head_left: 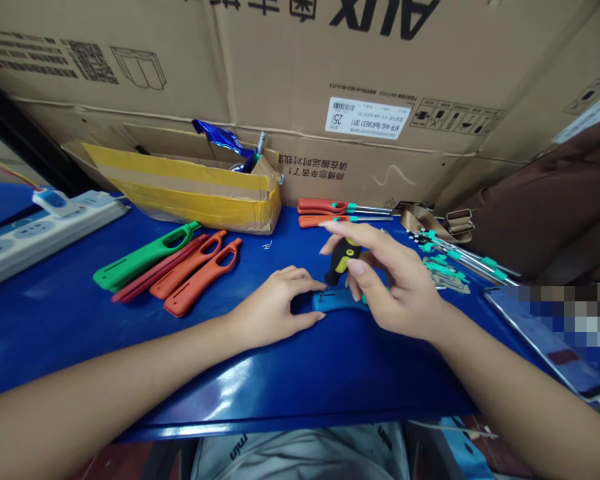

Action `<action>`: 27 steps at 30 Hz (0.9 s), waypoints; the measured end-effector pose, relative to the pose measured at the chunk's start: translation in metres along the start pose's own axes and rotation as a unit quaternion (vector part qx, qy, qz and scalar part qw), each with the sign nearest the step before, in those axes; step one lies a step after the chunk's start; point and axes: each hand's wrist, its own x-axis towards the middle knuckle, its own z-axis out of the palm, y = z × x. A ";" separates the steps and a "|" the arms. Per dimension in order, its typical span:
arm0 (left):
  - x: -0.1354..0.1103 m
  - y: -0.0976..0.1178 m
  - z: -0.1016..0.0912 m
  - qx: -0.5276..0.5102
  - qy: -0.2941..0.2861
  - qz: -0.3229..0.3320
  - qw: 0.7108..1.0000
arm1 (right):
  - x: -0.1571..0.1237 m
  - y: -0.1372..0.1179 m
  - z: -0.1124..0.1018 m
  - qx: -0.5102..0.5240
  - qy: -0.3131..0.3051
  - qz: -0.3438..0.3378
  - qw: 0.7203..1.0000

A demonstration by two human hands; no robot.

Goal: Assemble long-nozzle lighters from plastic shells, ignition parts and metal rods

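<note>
A blue plastic handle shell (336, 301) lies flat on the blue table (80, 320) in front of me. My left hand (275, 308) rests on the table and pinches the shell's left end between thumb and fingers. My right hand (385, 280) is closed round a small black and yellow screwdriver (341, 260), held upright with its tip down on the shell's left part. Much of the shell is hidden behind my right hand.
A green handle shell (143, 257), red and orange handle shells (200, 277) lie at left. An open cardboard box (195, 183) stands behind them, a white power strip (35, 230) far left. Orange-handled tools (330, 212) and teal-tipped metal parts (450, 263) lie at right. Large cartons (330, 80) wall the back.
</note>
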 end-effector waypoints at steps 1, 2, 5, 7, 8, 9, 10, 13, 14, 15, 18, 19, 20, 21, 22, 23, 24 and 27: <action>0.000 0.000 0.000 0.003 -0.002 -0.001 1.000 | 0.000 0.000 0.001 -0.003 0.014 -0.002 1.000; 0.000 0.000 0.000 0.005 -0.003 -0.001 1.000 | 0.000 0.001 0.001 -0.016 0.034 -0.010 0.999; 0.000 -0.001 0.001 0.009 -0.005 0.001 1.000 | 0.001 0.004 0.001 -0.070 0.083 -0.044 0.993; 0.000 -0.001 0.000 0.008 -0.005 -0.001 1.000 | 0.001 0.005 0.000 -0.077 0.067 -0.046 0.994; 0.000 -0.001 0.000 0.007 -0.006 -0.004 1.000 | 0.000 0.005 0.000 -0.056 0.044 -0.029 0.997; 0.001 0.000 -0.001 0.006 -0.009 -0.008 1.000 | 0.000 0.006 -0.001 -0.016 0.017 -0.002 1.000; 0.001 0.000 -0.001 0.006 -0.012 -0.013 1.000 | -0.001 0.006 0.000 0.037 -0.011 0.029 0.999; 0.001 0.001 -0.002 0.006 -0.019 -0.020 1.000 | -0.003 0.007 0.002 0.163 -0.042 0.085 0.982; 0.002 0.001 -0.002 0.007 -0.020 -0.021 1.000 | -0.003 0.008 0.003 0.163 -0.028 0.086 0.982; 0.002 0.001 -0.002 0.008 -0.019 -0.020 1.000 | -0.003 0.010 0.004 0.141 -0.006 0.082 0.987; 0.002 0.001 -0.001 0.008 -0.013 -0.014 1.000 | -0.002 0.013 0.004 0.016 0.057 0.033 0.998; 0.002 0.000 -0.001 0.008 -0.010 -0.012 1.000 | -0.002 0.013 0.003 -0.022 0.068 0.004 0.997; 0.001 0.000 0.000 0.007 -0.008 -0.012 1.000 | -0.001 0.014 0.002 -0.046 0.071 -0.020 0.996; 0.001 0.000 0.000 0.006 -0.007 -0.013 1.000 | -0.001 0.014 0.001 -0.049 0.065 -0.031 0.996; 0.001 0.000 0.000 0.005 -0.009 -0.016 1.000 | -0.001 0.014 0.000 -0.029 0.050 -0.025 0.998; 0.001 0.000 -0.001 0.004 -0.013 -0.019 1.000 | -0.001 0.015 0.000 0.013 0.027 -0.004 1.000; 0.001 0.001 -0.001 0.003 -0.016 -0.022 1.000 | -0.002 0.015 -0.001 0.065 0.001 0.025 0.998; 0.001 0.001 -0.002 0.003 -0.018 -0.027 0.999 | -0.002 0.016 0.000 0.170 -0.036 0.086 0.981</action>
